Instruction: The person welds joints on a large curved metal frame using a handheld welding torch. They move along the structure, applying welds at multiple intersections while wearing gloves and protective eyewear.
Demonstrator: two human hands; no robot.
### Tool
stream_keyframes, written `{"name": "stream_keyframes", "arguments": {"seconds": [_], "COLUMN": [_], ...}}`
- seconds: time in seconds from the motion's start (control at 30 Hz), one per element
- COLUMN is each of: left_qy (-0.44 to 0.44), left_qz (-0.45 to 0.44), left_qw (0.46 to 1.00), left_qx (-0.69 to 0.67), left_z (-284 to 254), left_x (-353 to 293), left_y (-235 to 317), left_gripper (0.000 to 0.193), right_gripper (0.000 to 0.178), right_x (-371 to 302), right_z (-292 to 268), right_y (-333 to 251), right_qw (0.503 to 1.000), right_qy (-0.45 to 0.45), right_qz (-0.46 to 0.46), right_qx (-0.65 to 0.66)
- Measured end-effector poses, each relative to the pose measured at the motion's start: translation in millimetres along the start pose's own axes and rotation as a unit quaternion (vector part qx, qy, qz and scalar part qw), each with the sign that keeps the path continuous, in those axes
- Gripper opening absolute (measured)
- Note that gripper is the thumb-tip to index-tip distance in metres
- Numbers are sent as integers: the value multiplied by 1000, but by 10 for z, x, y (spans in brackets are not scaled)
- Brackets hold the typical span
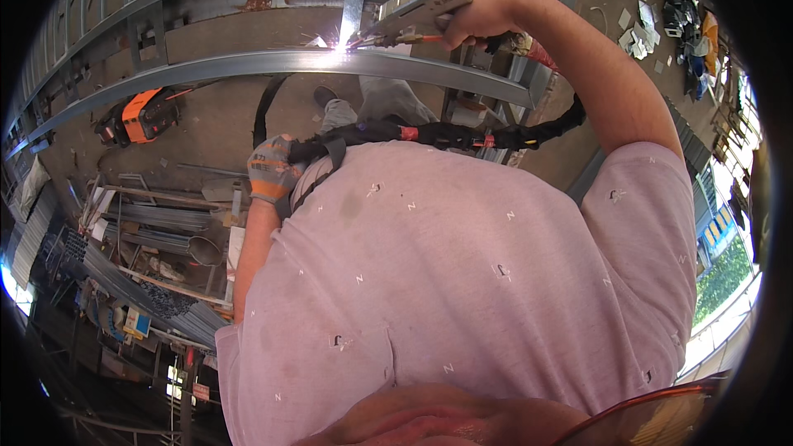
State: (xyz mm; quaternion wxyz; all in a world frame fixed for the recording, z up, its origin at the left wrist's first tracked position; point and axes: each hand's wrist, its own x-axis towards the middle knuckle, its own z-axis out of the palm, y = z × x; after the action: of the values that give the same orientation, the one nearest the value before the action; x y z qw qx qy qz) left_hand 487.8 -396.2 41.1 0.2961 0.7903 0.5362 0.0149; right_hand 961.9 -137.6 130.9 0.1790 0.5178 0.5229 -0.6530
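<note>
My bare right hand point(486, 15) is closed around a handheld welding gun point(423, 5) with a grey boxy body. The gun's tip points left, down onto a grey metal frame point(429, 73). A bright white-violet arc glows at its tip, where a short upright bar point(355, 0) meets the long rail. My left hand point(273, 169), in a grey and orange work glove, is closed at the black wrapped cable point(450, 136) by my waist. Its fingertips are partly hidden. From there the cable runs across my front and up toward my right forearm.
An orange and black machine point(142, 117) sits on the floor to the left. Behind it, racks hold bundles of metal tubes point(165, 216). Scraps and paper point(644, 29) litter the floor at far right. My legs point(388, 103) stand close to the frame.
</note>
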Motion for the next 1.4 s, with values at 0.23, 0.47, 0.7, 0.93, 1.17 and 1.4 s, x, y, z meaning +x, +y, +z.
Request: {"name": "stream_keyframes", "arguments": {"seconds": [0.23, 0.47, 0.7, 0.93, 1.17, 1.4], "left_qy": [-16, 26, 6, -3, -24, -32], "left_qz": [-22, 21, 8, -12, -9, 24], "left_qw": [999, 999, 1000, 1000, 1000, 999], "left_qx": [28, 23, 24, 5, 14, 11], "left_z": [24, 56, 40, 16, -214, -155], "left_x": [8, 65, 83, 162, 424, 605], "left_y": [-3, -41, -35, -5, 319, 423], "left_gripper": [56, 54, 54, 53, 42, 43], "right_gripper": [25, 25, 26, 27, 21, 22], "right_x": [-44, -19, -28, -81, -419, -524], "right_z": [-3, -12, -8, -8, -138, -23], "right_y": [-27, 28, 63, 127, 472, 656], "right_qw": [1000, 1000, 1000, 1000, 996, 994], "right_qy": [-4, -4, 2, 0, 28, 27], "right_qz": [-2, 9, 8, -3, -15, 46], "right_qx": [0, 13, 3, 26, 80, 97]}}
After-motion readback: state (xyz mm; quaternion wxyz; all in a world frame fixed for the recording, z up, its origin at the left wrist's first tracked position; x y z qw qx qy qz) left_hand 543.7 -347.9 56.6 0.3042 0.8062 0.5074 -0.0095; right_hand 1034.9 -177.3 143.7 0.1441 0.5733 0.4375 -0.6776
